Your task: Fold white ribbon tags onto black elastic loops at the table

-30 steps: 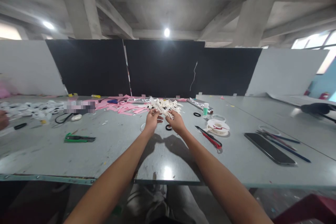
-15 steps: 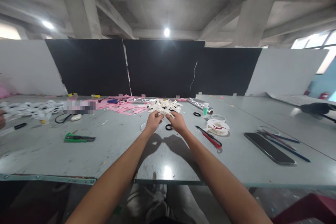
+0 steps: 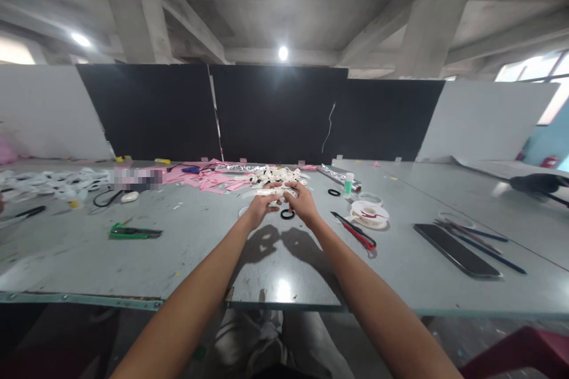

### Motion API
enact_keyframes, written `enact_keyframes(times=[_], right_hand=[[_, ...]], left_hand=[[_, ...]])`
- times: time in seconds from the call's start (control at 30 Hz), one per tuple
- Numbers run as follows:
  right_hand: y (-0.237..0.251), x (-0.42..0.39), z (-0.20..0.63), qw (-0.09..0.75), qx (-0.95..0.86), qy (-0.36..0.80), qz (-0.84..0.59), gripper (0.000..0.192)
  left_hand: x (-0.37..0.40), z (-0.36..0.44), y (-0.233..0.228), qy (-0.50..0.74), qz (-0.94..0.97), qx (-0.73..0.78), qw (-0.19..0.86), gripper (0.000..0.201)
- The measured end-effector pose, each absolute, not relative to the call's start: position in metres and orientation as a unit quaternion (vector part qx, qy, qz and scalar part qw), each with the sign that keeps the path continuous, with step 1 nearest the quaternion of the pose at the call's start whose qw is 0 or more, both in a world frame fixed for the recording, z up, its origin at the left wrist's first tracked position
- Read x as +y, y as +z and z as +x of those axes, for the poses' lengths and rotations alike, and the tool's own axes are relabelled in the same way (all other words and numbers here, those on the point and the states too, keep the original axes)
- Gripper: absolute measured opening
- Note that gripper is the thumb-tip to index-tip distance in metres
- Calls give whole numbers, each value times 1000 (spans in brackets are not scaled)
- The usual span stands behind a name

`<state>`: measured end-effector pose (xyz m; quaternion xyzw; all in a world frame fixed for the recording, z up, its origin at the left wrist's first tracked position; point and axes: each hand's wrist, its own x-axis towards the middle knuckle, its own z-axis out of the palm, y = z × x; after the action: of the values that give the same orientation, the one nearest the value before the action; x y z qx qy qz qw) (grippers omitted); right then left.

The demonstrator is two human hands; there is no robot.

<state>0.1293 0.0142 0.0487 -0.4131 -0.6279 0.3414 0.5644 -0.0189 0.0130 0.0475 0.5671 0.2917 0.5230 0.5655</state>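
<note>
My left hand (image 3: 261,209) and my right hand (image 3: 303,202) are close together over the middle of the table. Between their fingers they hold a pale ribbon strip (image 3: 263,192), whose one end sticks out to the left. Both hands are closed on it by thumb and fingers; the fingertips partly cover it. Just beyond lies a heap of cream ribbon pieces (image 3: 279,175). A black ring (image 3: 287,214) lies on the table below my right fingers, and a clear ring (image 3: 242,212) is partly hidden by my left hand.
To the right are a red utility knife (image 3: 358,233), a white ribbon spool (image 3: 370,215), a glue stick (image 3: 348,184) and a phone (image 3: 457,250). A green cutter (image 3: 134,231) lies left. Pink strips (image 3: 213,180) and white ribbon (image 3: 53,183) spread behind. A dark partition (image 3: 280,112) backs the table.
The pale strip now reaches out to the left above my left hand. The fingers of both hands have shifted and spread a little around it; the arms stay nearly in place.
</note>
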Motion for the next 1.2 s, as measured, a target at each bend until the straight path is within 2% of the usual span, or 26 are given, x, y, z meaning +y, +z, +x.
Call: enact_keyframes(times=[0.17,0.33,0.53,0.77,0.93,1.2], right_hand=[[47,17,131,565,-638,332,-404,31],[46,21,132,586,-617,315,-421,26],[48,23,134,632,-570,378,-365,31],[48,27,141,657,-559,339,-374,40],[48,32,148,660,-572,322,-365,42],[49,41,163,651,-608,259,-374,40]], left_hand=[[21,-16,45,569,520,325,548,40],[22,-15,42,547,553,311,547,44],[16,-15,47,538,535,340,555,47],[15,-15,47,515,546,367,549,44],[19,-16,42,504,555,344,565,51],[22,-16,39,502,571,362,540,34]])
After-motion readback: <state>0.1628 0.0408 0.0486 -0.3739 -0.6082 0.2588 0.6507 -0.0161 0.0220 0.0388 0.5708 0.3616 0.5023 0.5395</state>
